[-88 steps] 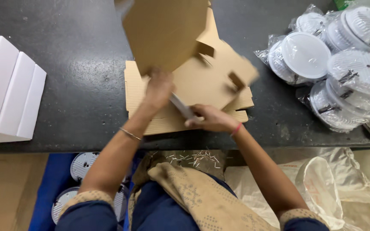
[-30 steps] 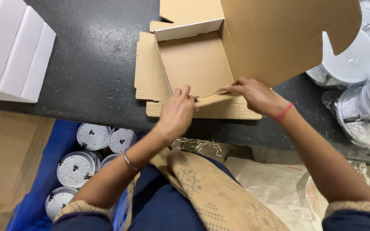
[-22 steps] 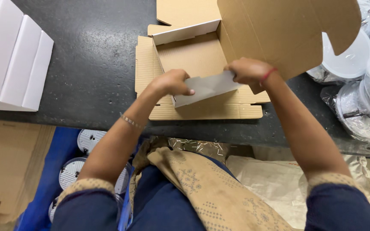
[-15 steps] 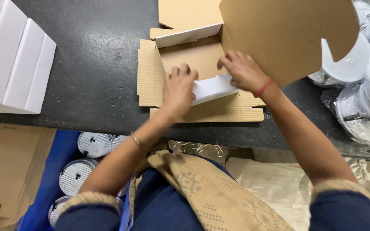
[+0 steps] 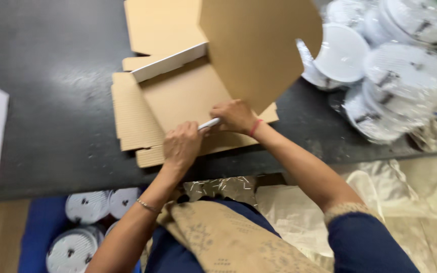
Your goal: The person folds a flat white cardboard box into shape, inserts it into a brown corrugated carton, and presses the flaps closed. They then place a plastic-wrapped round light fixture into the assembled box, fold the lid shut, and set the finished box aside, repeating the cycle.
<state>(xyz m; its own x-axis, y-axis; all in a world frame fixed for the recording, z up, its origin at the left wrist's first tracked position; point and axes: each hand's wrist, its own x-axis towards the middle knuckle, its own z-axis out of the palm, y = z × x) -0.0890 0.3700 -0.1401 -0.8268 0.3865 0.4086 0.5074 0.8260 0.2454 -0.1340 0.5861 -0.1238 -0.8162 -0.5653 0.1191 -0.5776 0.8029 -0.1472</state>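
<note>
Box (image 5: 188, 101) half-formed: far wall up, lid raised. Both hands, left (image 5: 181, 146) and right (image 5: 236, 115), pinch the near flap (image 5: 209, 123), not yet tucked.

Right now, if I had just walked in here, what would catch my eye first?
Most likely the brown cardboard box lying half folded on the dark table, its big flap standing upright at the middle. At its near edge the left hand and right hand press down a white-faced flap. At the right lies a heap of round white fixtures in clear bags.
</note>
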